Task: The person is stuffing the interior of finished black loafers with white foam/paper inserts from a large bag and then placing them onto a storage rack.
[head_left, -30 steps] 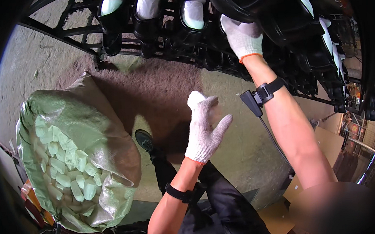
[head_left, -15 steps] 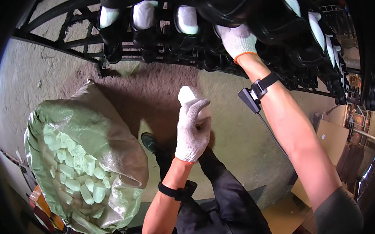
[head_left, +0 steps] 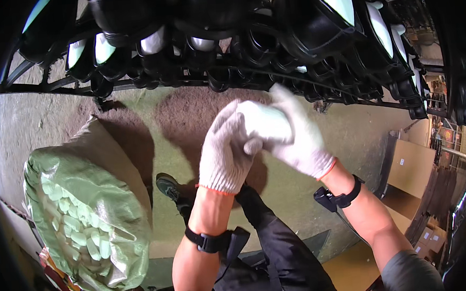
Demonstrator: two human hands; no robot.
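My two hands, both in white knit gloves, meet in the middle of the view below a rack. My left hand grips a small pale oval piece, which the gloves mostly hide. My right hand closes over the same piece from the right, its fingers lying across my left hand's fingers. Each wrist carries a black strap with a small device. Overhead, the black metal rack holds rows of black shoe-shaped forms with white faces.
A green woven sack, open and full of several pale oval pieces, stands on the concrete floor at my left. My dark trousers and a shoe are below the hands. Brown cardboard boxes lie at the right.
My right hand has come down from the rack and joined my left hand. My left hand rose toward the middle with the pale piece. The view has tilted closer to the rack.
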